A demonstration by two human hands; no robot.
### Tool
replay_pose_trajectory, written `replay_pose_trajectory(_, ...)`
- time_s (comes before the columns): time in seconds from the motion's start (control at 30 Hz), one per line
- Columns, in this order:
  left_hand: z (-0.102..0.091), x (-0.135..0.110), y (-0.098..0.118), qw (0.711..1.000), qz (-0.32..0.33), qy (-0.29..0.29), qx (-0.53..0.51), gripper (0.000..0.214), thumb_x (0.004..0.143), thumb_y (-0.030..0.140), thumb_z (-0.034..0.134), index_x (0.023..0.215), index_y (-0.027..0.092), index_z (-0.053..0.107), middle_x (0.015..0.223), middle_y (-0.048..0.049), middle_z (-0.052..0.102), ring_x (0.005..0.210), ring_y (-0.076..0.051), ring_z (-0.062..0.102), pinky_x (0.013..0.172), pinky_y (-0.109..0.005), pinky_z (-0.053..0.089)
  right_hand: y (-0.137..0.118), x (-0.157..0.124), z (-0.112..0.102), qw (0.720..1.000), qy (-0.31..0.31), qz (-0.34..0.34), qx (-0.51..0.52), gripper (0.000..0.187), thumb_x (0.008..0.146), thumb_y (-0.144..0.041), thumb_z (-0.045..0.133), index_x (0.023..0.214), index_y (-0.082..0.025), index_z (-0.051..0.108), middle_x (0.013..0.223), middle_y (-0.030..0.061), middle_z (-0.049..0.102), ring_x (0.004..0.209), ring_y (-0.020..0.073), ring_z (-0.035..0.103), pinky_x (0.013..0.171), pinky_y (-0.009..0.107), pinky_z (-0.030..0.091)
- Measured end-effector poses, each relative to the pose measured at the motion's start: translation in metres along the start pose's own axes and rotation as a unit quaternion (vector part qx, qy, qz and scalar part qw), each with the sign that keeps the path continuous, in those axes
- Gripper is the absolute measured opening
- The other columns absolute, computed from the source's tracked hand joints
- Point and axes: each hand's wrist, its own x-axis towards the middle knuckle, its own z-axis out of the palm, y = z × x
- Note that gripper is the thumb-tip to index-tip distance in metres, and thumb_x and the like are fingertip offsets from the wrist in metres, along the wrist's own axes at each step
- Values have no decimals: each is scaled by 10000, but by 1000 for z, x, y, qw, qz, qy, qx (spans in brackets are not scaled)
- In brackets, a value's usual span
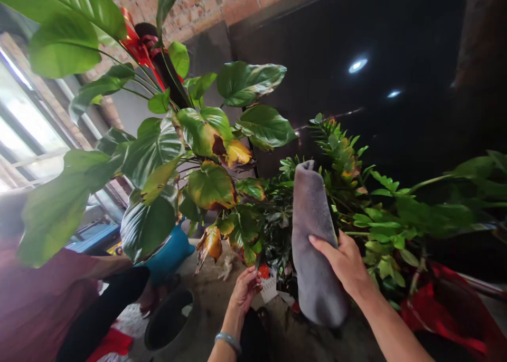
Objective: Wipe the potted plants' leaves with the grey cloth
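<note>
My right hand point(344, 262) is raised in front of the plants, fingers closed round a grey fluffy cloth point(312, 230) that stands upright and hangs down below the hand. The cloth's top rests against the small-leaved green plant point(340, 156). Lower down, my left hand point(246, 287), with a pale bracelet at the wrist, reaches into the base of the foliage, fingers curled near a small red and white tag point(266, 277). What its fingers grip is hidden. A large-leaved plant point(166, 156) with yellowing, brown-edged leaves rises to the left.
A person in a dark red top point(43, 293) sits at the lower left, arm stretched toward a blue pot point(170, 254). A dark round pot point(168, 320) stands on the concrete floor. Red fabric point(443, 309) lies at the lower right. Red ribbon point(137, 43) ties the tall stem.
</note>
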Motion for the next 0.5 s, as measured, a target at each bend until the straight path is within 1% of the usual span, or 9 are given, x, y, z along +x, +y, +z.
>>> replay_pose_trajectory(0.07,1,-1,0,1000,1,-1,1,310,510,127,794,703,167,554,576,34,622,462,-77,527,511,-212,433,21,10,9,1000,25,15,-11,322,583,-447,638,763,-184,684,791,92,741,815,312,667,739,390,508)
replay_pose_trajectory(0.1,2,-1,0,1000,2,0,0,314,499,134,798,695,166,555,577,31,624,465,-77,527,511,-213,435,36,7,15,999,8,37,-17,322,583,-444,631,763,-183,687,802,100,744,823,317,671,746,397,510)
replay_pose_trajectory(0.2,0,1,-1,1000,7,3,-6,327,460,167,813,663,163,557,572,30,619,467,-76,523,510,-214,432,84,-32,33,988,-94,118,-37,322,597,-416,624,799,-179,708,817,100,751,850,322,678,773,411,514)
replay_pose_trajectory(0.27,-2,3,-1,1000,12,-1,-13,336,442,195,821,636,165,549,566,37,609,467,-72,515,511,-214,424,99,-62,38,981,-130,138,-33,374,598,-377,643,899,-167,716,900,101,750,919,325,669,820,413,501)
replay_pose_trajectory(0.33,-5,6,-2,1000,16,-10,-19,345,434,223,824,615,167,536,566,39,603,470,-72,507,512,-217,417,91,-77,34,980,-152,130,-18,420,586,-366,667,951,-163,716,945,102,746,942,329,657,850,423,487)
replay_pose_trajectory(0.37,-5,6,-3,1000,18,-13,-20,348,436,232,824,615,168,532,573,38,603,473,-73,506,514,-219,417,79,-76,29,981,-154,119,-2,427,593,-380,667,957,-162,716,930,101,747,919,327,660,838,426,490)
replay_pose_trajectory(0.43,-5,6,-4,1000,21,-12,-19,347,450,238,818,631,171,530,589,35,603,479,-79,514,519,-223,422,49,-58,17,984,-147,98,39,428,625,-446,646,940,-164,713,832,87,750,807,313,674,750,418,516)
replay_pose_trajectory(0.47,-4,5,-4,1000,23,-8,-18,343,458,235,815,641,173,531,593,36,601,480,-79,517,519,-222,424,35,-44,12,990,-113,73,47,413,620,-463,653,899,-164,712,788,85,744,787,311,673,719,407,520)
replay_pose_trajectory(0.5,-3,4,-3,999,25,-5,-19,338,467,229,812,645,174,529,592,38,598,477,-77,517,520,-220,427,25,-29,8,996,-56,50,45,394,601,-471,668,849,-168,708,770,84,741,777,312,671,703,399,521)
